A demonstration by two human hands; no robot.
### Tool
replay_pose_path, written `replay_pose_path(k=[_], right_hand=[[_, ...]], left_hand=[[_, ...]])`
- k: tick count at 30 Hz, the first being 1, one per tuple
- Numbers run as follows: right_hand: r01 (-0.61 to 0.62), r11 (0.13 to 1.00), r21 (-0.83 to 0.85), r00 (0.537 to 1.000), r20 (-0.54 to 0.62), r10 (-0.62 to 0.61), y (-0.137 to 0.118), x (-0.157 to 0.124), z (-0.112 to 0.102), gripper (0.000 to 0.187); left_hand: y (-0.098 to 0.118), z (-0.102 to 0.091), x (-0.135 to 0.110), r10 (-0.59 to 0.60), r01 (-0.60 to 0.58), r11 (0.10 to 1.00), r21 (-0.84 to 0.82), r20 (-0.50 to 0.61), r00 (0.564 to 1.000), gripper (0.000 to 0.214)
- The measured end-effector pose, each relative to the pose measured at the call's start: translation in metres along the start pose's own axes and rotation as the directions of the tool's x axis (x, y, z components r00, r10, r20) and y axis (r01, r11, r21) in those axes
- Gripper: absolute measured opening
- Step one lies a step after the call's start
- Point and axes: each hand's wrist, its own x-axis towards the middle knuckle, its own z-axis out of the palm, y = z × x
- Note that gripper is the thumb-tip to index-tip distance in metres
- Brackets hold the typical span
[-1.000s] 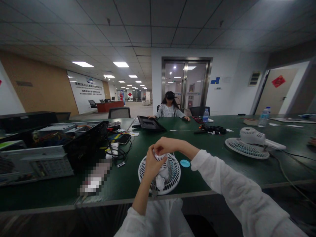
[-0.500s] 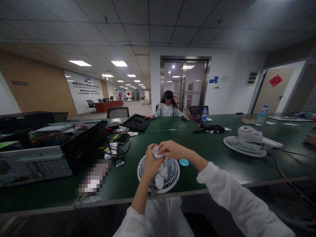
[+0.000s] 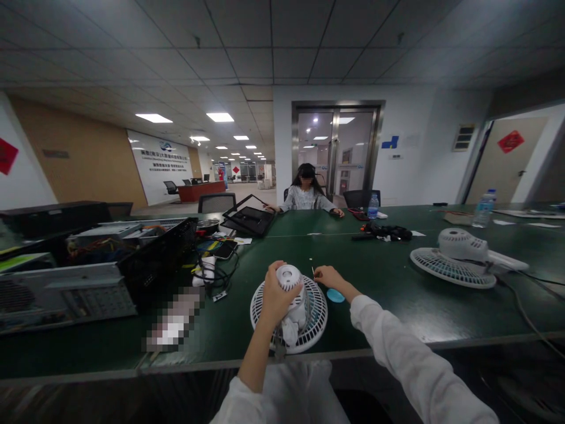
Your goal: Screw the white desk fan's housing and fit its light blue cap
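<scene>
A white electric fan lies on its round grille at the table's near edge, motor housing upward. My left hand is wrapped around the housing from the left, thumb across its front. To the right of the housing, above the grille's far edge, my right hand is closed in a pinch. A thin, light, pin-like piece sticks up from its fingertips, too small to name surely. Just below that hand a light-blue disc lies on the table. Beyond it is a tiny white bit.
An opened computer case fills the left, with cables beside it. A second fan lies at the right. Across the table sits a person, one hand near a black frame. Bottles stand farther back.
My right hand has come off the top of the motor housing and moved right with the thin piece. My left hand stays on the housing. Across the table, a thin frame is now raised.
</scene>
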Motion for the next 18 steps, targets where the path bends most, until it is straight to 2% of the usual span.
replay_pose_path(k=[8,11,15,18], right_hand=[[-0.184,0.983,-0.02,0.983,-0.003,0.184,-0.01,0.005,0.014,0.031],[-0.213,0.977,0.024,0.975,-0.054,0.214,-0.012,0.001,0.012,0.022],[-0.143,0.975,0.17,0.954,-0.238,0.181,-0.009,-0.003,-0.007,0.012],[-0.01,0.951,0.308,0.888,-0.434,0.15,-0.007,-0.004,-0.034,0.016]], left_hand=[[0.001,-0.001,0.0,0.015,-0.015,1.0,-0.001,0.0,1.0,0.053],[0.001,-0.001,0.0,0.012,-0.012,1.0,0.004,0.006,1.0,0.052],[-0.001,0.0,0.0,0.015,-0.015,1.0,-0.011,0.001,1.0,0.053],[-0.002,0.0,0.0,0.012,-0.012,1.0,-0.022,0.001,1.0,0.054]])
